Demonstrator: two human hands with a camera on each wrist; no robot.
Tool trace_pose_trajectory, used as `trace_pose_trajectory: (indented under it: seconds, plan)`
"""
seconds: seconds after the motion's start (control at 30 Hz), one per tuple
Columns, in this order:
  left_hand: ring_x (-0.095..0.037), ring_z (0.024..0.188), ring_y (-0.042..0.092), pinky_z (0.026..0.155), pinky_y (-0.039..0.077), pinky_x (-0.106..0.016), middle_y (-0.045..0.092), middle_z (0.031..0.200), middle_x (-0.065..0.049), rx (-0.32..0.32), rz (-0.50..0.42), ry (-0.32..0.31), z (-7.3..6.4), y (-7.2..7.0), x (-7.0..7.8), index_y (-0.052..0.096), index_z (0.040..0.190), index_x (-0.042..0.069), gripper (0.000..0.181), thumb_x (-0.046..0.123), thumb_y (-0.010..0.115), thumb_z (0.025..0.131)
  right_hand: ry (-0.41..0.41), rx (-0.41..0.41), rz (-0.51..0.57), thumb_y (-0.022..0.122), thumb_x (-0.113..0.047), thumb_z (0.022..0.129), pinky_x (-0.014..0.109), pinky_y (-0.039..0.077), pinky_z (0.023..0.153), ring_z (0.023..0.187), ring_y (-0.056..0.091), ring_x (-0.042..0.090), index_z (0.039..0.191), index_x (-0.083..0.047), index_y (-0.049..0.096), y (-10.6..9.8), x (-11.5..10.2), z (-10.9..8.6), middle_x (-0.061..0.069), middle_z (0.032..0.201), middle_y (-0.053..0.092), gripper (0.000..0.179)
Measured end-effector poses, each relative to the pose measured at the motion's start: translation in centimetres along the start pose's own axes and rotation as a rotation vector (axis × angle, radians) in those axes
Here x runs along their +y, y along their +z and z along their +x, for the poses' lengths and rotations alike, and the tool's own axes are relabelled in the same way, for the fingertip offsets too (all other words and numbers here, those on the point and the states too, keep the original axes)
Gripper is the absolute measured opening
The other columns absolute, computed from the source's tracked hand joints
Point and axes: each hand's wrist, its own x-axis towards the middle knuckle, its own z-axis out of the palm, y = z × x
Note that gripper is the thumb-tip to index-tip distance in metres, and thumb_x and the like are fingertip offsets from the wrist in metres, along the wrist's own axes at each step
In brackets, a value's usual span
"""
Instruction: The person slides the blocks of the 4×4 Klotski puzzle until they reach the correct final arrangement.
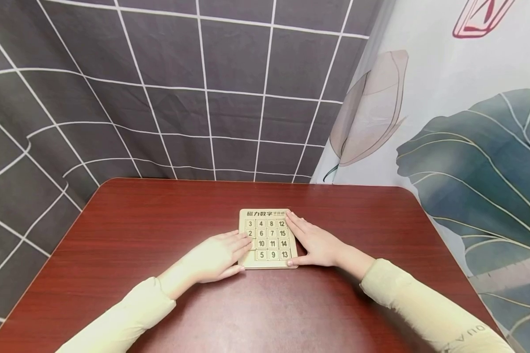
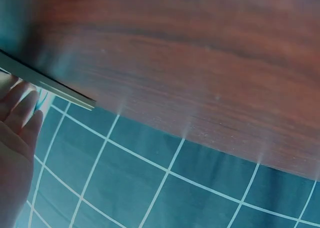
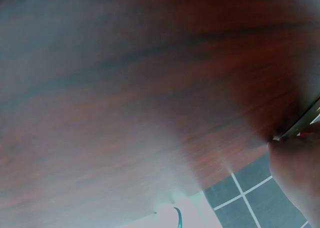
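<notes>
A wooden number sliding puzzle (image 1: pixel 272 239) lies flat on the table, with printed characters along its top and several numbered tiles in a grid. The bottom-left cell shows no tile. My left hand (image 1: pixel 216 256) rests on the puzzle's left side, straight fingers over the tile at the left of the third row, which they hide. Along the right edge lies my right hand (image 1: pixel 320 243), with straight fingers at the upper right corner and the thumb at the lower right corner. The left wrist view shows the puzzle's edge (image 2: pixel 60 90) beside the left fingers.
The reddish-brown wooden table (image 1: pixel 168 211) carries the puzzle near its middle. Behind it hangs a dark grey curtain (image 1: pixel 234 59) with a white grid. A white curtain (image 1: pixel 437 83) with leaf and petal prints hangs at the right.
</notes>
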Motion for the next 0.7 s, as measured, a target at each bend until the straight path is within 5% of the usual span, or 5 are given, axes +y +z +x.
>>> trace_pose_trajectory:
  seconds: [0.2, 0.5, 0.7]
  plan:
    - [-0.025, 0.138, 0.064, 0.122, 0.049, -0.039, 0.068, 0.145, -0.012, -0.001, -0.001, -0.001, 0.4, -0.2, 0.0, 0.067, 0.141, 0.003, 0.056, 0.043, 0.065, 0.102, 0.006, -0.004, 0.004, 0.073, -0.063, 0.091, 0.053, 0.029, 0.133, 0.165, 0.022, 0.037, 0.167, 0.005, 0.018, -0.2, -0.2, 0.0, 0.020, 0.179, 0.010, 0.116]
    - [-0.026, 0.139, 0.063, 0.122, 0.048, -0.039, 0.067, 0.147, -0.012, 0.039, 0.019, 0.113, 0.7, 0.1, 1.6, 0.066, 0.143, 0.005, 0.058, 0.047, 0.061, 0.104, 0.003, 0.000, -0.001, 0.073, -0.063, 0.091, 0.053, 0.030, 0.133, 0.164, 0.022, 0.037, 0.167, 0.006, 0.019, -0.1, -0.2, 0.0, 0.020, 0.179, 0.011, 0.115]
    - [-0.024, 0.139, 0.063, 0.122, 0.048, -0.037, 0.067, 0.147, -0.010, 0.035, 0.018, 0.089, 0.0, 0.2, 1.9, 0.067, 0.141, 0.006, 0.056, 0.047, 0.062, 0.104, -0.002, -0.002, -0.001, 0.073, -0.063, 0.091, 0.053, 0.029, 0.133, 0.164, 0.022, 0.037, 0.167, 0.006, 0.019, -0.1, -0.1, 0.0, 0.020, 0.179, 0.011, 0.115]
